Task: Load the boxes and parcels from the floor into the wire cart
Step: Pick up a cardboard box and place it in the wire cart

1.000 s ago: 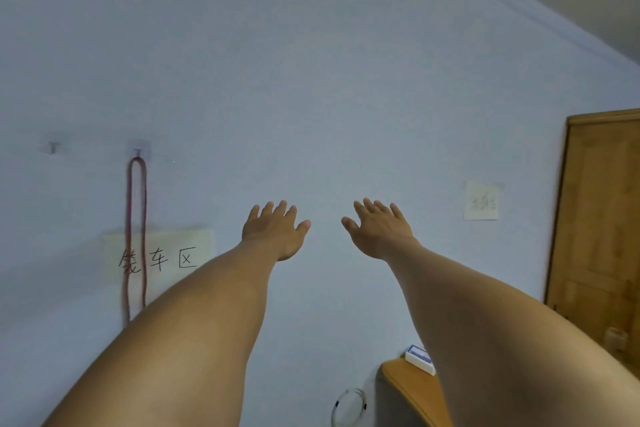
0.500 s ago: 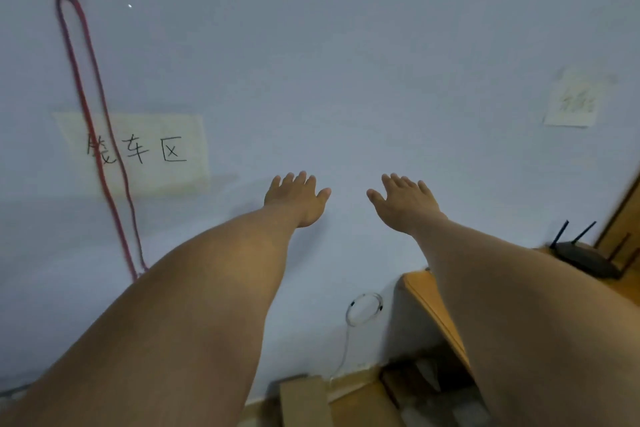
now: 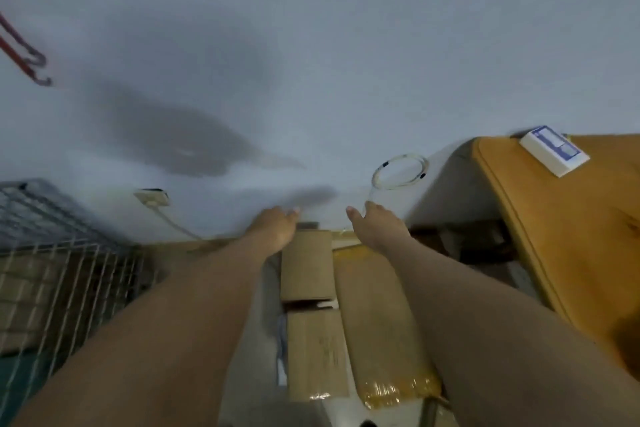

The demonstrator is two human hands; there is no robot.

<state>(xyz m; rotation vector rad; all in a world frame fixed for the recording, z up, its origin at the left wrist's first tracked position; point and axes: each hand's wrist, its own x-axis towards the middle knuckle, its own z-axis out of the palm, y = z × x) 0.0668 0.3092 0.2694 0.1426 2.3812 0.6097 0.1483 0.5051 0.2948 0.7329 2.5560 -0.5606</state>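
1. Two bare hands, left hand (image 3: 273, 230) and right hand (image 3: 375, 229), outstretched, fingers straight, gripping nothing.
2. Three brown packages on the floor (image 3: 256, 385) below the hands: small cardboard box (image 3: 306, 265) by the wall (image 3: 311, 45), second cardboard box (image 3: 317, 354) nearer, long flat parcel (image 3: 377, 315) beside both, glossy tape at its near end.
3. One wire cart (image 3: 69, 263) at left, white grid walls, blurred brown cardboard inside.
4. One wooden table (image 3: 571, 246) at right, bearing one white-and-blue carton (image 3: 554, 151).
5. One coiled white cable (image 3: 400, 172) against the wall.

The wire cart (image 3: 69, 270) runs off the left edge, and blur smears the boxes (image 3: 306, 267).
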